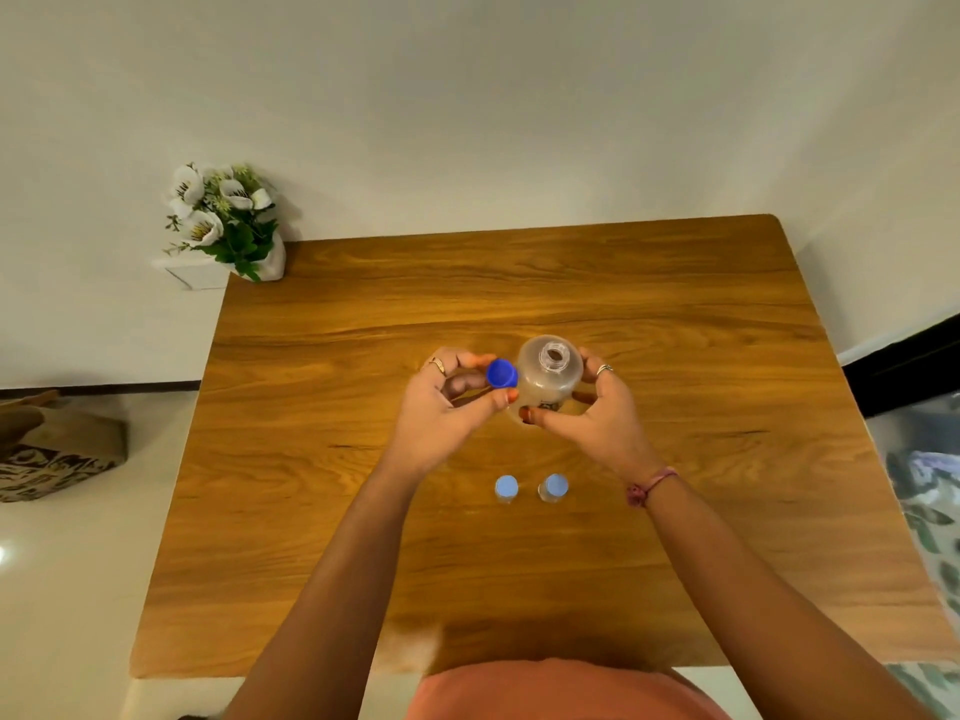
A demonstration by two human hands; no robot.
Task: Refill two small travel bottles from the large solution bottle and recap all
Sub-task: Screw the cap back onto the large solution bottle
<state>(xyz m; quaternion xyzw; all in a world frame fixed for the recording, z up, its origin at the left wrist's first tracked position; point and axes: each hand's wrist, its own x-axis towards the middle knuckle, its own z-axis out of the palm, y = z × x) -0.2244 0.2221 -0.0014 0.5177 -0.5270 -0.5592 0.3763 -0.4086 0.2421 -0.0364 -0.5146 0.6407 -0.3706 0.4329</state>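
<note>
The right hand (597, 413) wraps the large solution bottle (550, 379) by its body above the table (675, 511), neck open; the left hand (447, 402) pinches its blue cap (502, 374) beside it. The plastic looks smooth, perhaps slippery, and the fill is unclear. Both small travel bottles (506, 489) stand capped nearer the person, light and tippable.

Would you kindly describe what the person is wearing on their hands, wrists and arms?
Both forearms are bare, with no sleeves in view. The left hand has a ring on one finger, and the right hand also has a ring. A pinkish thread bracelet circles the right wrist. The thumbnails carry orange-red polish.
</note>
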